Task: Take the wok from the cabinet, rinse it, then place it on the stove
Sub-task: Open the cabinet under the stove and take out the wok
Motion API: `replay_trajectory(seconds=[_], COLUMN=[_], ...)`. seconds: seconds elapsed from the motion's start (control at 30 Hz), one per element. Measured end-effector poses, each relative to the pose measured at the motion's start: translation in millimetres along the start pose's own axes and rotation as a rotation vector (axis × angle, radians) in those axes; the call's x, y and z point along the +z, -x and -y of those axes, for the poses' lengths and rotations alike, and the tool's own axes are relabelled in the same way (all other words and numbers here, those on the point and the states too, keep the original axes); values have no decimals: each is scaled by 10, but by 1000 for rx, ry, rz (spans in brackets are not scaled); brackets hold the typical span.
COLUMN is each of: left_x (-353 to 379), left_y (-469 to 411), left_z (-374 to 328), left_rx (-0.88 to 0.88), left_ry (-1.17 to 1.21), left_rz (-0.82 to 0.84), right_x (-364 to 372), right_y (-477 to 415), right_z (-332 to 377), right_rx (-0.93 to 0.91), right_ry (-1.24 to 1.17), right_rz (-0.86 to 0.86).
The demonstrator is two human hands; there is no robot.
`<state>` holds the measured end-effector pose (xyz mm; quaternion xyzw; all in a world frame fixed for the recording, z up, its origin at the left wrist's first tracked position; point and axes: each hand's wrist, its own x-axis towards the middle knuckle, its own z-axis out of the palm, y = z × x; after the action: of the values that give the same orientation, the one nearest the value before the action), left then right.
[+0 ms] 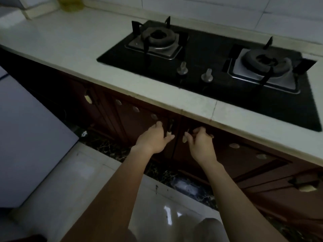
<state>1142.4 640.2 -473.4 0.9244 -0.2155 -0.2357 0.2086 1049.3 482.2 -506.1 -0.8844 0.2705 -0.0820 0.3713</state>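
Observation:
A black two-burner gas stove [201, 55] is set into the pale countertop [73, 49]. Below it are two dark brown cabinet doors, a left door [139, 123] and a right door [236, 159], both closed. My left hand [153, 138] rests at the left door's inner edge with its fingers curled around the handle [170, 127]. My right hand [201, 142] has its fingers curled on the right door's handle [185, 137]. No wok is in view.
Two metal knobs [194, 72] stand at the stove's front. A yellow bottle [70, 4] stands at the back left of the counter. A white appliance [29, 140] stands close on the left. The floor below is glossy pale tile [87, 180].

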Motion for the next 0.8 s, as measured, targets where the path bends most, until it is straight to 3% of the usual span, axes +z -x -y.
replay_trajectory(seconds=[0.2, 0.4, 0.63, 0.8], left_x=[662, 994, 1226, 1241], left_y=[-534, -715, -715, -503], left_z=[249, 313, 301, 416], left_rx=[183, 502, 510, 519], left_ry=[200, 239, 495, 510], left_rz=[-362, -669, -635, -660], right_x=[486, 625, 707, 711], right_y=[-142, -261, -261, -234], right_z=[-364, -656, -664, -636], right_rx=[-276, -510, -510, -478], right_ry=[-132, -147, -230, -240], right_rz=[-377, -410, -382, -371])
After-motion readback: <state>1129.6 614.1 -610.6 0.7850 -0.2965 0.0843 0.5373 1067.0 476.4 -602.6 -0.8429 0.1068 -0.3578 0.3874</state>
